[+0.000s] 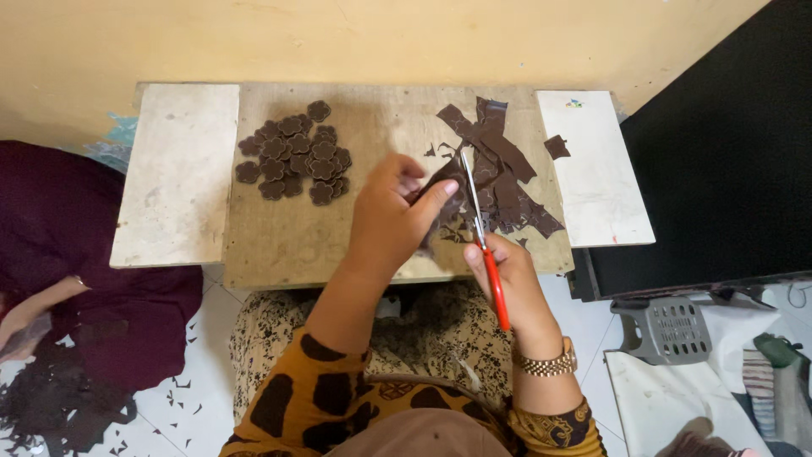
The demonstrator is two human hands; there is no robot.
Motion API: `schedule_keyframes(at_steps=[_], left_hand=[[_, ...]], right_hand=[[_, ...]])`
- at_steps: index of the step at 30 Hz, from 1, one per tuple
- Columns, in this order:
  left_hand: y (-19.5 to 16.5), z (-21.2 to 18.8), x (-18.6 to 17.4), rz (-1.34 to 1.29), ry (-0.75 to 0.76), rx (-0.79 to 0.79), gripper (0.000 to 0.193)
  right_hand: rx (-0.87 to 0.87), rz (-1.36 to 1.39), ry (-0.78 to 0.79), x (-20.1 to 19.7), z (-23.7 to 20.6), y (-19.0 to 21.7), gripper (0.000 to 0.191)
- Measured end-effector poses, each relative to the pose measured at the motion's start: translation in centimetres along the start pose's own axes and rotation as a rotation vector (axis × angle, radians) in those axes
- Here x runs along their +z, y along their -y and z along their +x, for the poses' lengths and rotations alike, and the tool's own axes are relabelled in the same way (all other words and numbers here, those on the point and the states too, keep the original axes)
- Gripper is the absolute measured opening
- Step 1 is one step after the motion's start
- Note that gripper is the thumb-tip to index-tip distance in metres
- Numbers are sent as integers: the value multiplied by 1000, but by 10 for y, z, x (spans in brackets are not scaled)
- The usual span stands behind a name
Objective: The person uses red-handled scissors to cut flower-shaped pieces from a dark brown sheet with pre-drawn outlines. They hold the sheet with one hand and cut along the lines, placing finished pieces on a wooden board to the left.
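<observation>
My left hand [391, 207] pinches a dark brown piece of material [446, 182] over the worn wooden board [338, 237]. My right hand [507, 275] grips red-handled scissors [484, 237], their blades pointing up into that piece. A pile of dark brown strips and offcuts [503, 173] lies just right of the blades. At the board's left sits a heap of several brown flower-shaped cutouts [294, 156].
White slabs flank the board at left [178, 173] and right [596, 169], the right one bearing a brown scrap [556, 146]. Another person in dark maroon [59, 262] sits at left, with brown scraps on the floor [59, 406]. A grey plastic basket [668, 326] lies at lower right.
</observation>
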State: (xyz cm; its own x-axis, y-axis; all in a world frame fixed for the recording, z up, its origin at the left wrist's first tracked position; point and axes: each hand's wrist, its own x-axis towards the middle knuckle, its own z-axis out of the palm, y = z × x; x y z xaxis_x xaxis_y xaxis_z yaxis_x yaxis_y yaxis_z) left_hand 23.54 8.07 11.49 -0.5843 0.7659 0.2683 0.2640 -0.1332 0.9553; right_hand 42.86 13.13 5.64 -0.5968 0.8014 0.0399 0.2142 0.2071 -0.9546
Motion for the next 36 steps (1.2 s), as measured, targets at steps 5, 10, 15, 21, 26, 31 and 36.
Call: schedule_keyframes(at_steps=[5,10,15,21,26,31,36], left_hand=[[36,-8,15,249,427,-328,71],[67,-16,52,-614,631,-222,77],[58,-23,60,-982,312,-45,46],[31,-10,58,-1110,-121,-222,10],[26,-8,56,-1033,-236,-194,10],[17,-15,55,-922,-245,-230,10],[9,-19,55,-980,-235,-196,11]], right_hand=[[41,-99,-159,11,2,10,37],[59,65,-128,20,-6,20,49],[80,234,-95,25,-6,22,57],[183,354,-14,37,-3,14,55],[105,345,80,36,-3,9,55],[60,314,104,30,-2,8,63],[22,279,99,28,0,9,63]])
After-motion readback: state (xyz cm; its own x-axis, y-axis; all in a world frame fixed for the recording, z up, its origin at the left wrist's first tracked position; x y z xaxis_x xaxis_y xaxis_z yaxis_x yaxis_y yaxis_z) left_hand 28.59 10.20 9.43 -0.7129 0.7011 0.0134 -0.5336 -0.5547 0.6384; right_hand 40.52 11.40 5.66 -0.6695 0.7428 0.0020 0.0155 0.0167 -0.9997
